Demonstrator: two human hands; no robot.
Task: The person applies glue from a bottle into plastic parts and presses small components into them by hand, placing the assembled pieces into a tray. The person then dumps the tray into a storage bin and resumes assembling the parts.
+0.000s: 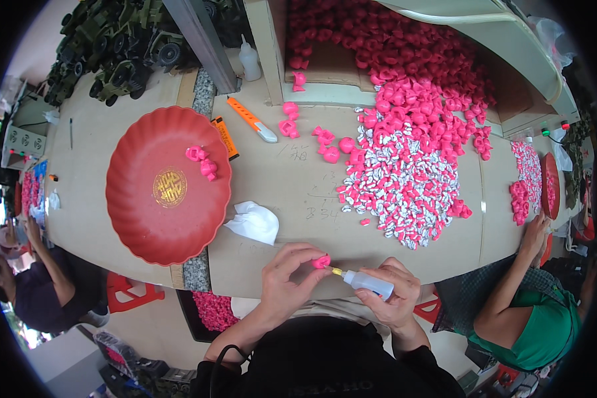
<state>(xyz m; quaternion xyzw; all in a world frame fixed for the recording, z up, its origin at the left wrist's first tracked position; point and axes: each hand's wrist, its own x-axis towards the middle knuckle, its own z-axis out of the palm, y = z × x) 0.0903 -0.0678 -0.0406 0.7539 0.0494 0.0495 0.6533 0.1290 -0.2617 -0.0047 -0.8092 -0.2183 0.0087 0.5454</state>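
Small, rounded pink piece (321, 261), just beside the yellow tip (337, 272) of a tilted whitish bottle (370, 283)

Two squeeze bottles (371, 284), one orange box cutter (251, 119) and one white cloth (254, 224) near the middle; one big red bowl (129, 199) at left.

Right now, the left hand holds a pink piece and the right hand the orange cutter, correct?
No: the head view shows the right hand holding a squeeze bottle; the orange cutter lies on the table. The left hand does hold a pink piece.
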